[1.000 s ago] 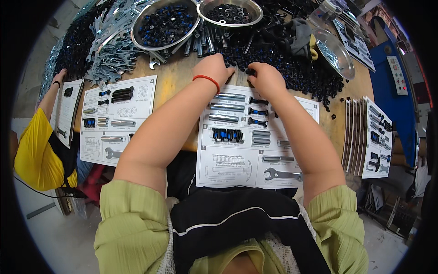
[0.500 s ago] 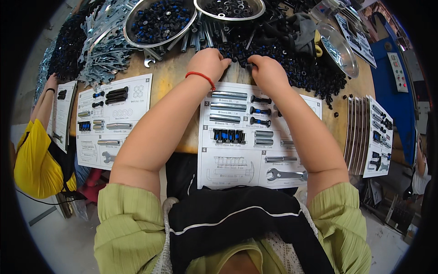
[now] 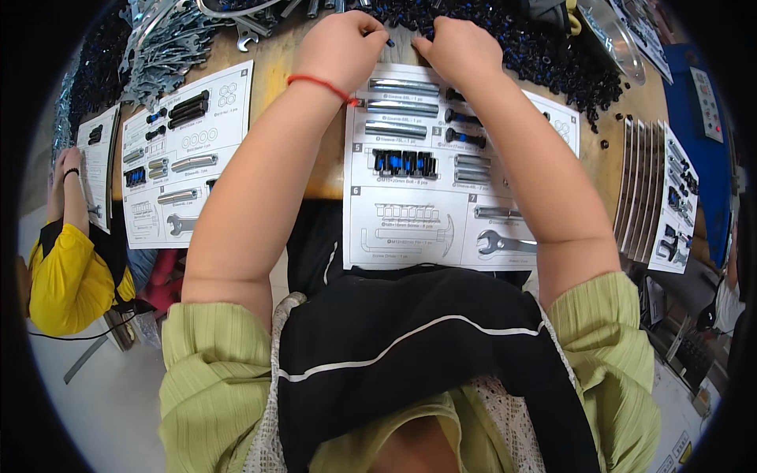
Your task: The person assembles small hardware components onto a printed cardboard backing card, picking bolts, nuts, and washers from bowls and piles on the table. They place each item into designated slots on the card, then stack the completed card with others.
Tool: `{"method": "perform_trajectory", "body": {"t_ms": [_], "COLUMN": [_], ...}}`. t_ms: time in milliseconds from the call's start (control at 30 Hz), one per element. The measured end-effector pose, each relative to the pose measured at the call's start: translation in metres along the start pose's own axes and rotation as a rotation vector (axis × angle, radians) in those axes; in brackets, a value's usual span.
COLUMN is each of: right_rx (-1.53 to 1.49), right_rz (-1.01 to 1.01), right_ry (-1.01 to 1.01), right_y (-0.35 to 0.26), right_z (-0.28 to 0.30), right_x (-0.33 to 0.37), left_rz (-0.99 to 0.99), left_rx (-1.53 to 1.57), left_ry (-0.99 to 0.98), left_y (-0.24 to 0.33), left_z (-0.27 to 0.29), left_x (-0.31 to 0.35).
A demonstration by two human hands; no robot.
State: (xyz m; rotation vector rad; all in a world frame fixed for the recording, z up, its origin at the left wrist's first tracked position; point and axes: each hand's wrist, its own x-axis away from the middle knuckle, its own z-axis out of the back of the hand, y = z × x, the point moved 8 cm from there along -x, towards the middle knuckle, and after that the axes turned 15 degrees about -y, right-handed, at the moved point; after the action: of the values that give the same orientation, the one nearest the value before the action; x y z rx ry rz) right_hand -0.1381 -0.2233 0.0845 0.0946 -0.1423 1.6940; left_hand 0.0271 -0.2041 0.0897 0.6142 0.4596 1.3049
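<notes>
My left hand (image 3: 341,49), a red cord at its wrist, is over the near edge of a pile of small black bolts (image 3: 544,63). Its fingers are curled; a dark bit shows at the fingertips, too small to name. To its right, my right hand (image 3: 467,54) is closed too, thumb near index finger, and anything in it is hidden. Below both hands lies a white parts sheet (image 3: 406,197) bearing silver sleeves (image 3: 400,108), black bolts with blue bands (image 3: 406,163) and a wrench (image 3: 501,243). My right forearm covers some of its right side.
A second parts sheet (image 3: 181,165) lies at left, before heaped wrenches (image 3: 169,63). Several more stand in a row (image 3: 678,205) at right. Metal bowls (image 3: 611,35) sit at the back. At far left, a co-worker in yellow (image 3: 75,276) has a hand (image 3: 65,169) beside another sheet.
The view has tipped down, so the table sits higher in the picture. Both my hands stay at the pile's near edge. The co-worker's hand has drawn back from the black pile.
</notes>
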Motion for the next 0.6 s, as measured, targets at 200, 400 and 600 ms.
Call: {"method": "perform_trajectory", "body": {"t_ms": [200,400,600], "right_rx": [-0.071,-0.353,-0.221], "right_rz": [0.007,0.395,0.606], "right_ry": [-0.047,-0.243,-0.411], "right_y": [0.0,-0.026,-0.049], "right_z": [0.009,-0.001,-0.046], "right_x": [-0.004,0.119,0.196], "left_rz": [-0.073,-0.294,-0.356], "left_rx": [0.204,0.114,-0.048], "left_ry": [-0.124,-0.227,-0.221], "left_y": [0.006,0.02,0.028], "left_z": [-0.005,-0.039,-0.054], "left_x": [0.101,0.178,0.186]}}
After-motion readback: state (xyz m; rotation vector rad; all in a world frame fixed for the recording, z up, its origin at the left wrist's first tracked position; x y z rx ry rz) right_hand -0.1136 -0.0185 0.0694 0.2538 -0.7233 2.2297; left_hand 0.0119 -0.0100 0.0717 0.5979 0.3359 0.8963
